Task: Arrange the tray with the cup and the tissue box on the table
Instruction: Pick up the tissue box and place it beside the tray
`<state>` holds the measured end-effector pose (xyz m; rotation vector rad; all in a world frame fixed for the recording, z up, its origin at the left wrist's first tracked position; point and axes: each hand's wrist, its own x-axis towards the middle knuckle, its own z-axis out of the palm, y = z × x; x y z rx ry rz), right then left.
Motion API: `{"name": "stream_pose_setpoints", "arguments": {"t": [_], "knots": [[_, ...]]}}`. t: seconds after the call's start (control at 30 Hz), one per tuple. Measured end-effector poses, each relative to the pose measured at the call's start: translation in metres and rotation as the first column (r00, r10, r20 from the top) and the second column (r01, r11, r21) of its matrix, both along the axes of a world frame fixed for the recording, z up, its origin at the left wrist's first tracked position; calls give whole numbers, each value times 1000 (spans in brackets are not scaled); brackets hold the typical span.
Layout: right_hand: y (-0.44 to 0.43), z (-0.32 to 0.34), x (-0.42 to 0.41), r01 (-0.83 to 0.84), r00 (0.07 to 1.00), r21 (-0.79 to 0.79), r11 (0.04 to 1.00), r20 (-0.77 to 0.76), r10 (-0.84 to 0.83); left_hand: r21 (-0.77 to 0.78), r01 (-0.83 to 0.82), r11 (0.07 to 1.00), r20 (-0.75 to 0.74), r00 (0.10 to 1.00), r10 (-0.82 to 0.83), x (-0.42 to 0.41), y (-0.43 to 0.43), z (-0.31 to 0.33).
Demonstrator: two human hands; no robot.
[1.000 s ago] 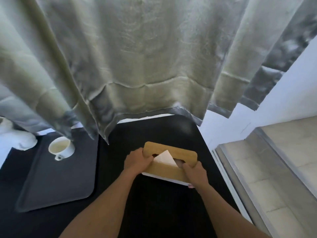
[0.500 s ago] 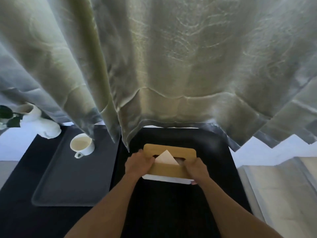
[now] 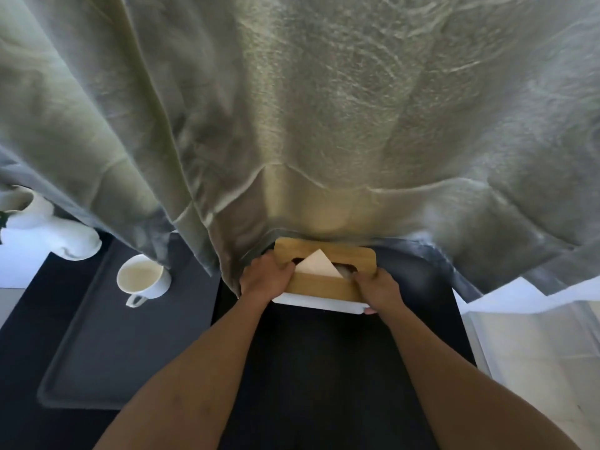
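Observation:
A white tissue box (image 3: 319, 302) with a wooden lid and a tissue sticking up sits at the far side of the black table (image 3: 324, 368), right under the curtain hem. My left hand (image 3: 264, 280) grips its left end and my right hand (image 3: 378, 289) grips its right end. To the left lies a dark grey tray (image 3: 107, 355), and a white cup (image 3: 143, 280) stands at the tray's far end with its handle toward me.
A heavy grey-green curtain (image 3: 324, 125) hangs over the table's far edge and touches the box lid. A white vase (image 3: 48, 228) stands at the far left. Pale floor tiles (image 3: 535, 352) lie beyond the table's right edge.
Both hands have pushed the tissue box farther away, up against the curtain. The view has swung left, showing more of the tray and vase.

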<state>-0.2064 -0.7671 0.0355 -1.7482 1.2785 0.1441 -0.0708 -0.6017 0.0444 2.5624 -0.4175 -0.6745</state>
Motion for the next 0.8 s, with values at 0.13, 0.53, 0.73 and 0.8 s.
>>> {"name": "stream_pose_setpoints", "arguments": {"t": [0.13,0.53,0.73,0.8], "knots": [[-12,1,13,-26,1000,-34,999,6,26,-20,9,1000,-3,1000,-9,15,-15,2],[-35,4,41,13,1000,-12,1000,-13,-13,-85,-91,992,-97,992,83,40,-34,-12],[-33,7,41,82,997,62,995,-1,-82,-87,-78,993,-96,993,70,38,-32,-13],[-30,7,38,86,996,70,994,12,-87,-105,-55,993,-98,994,45,36,-27,-14]]}}
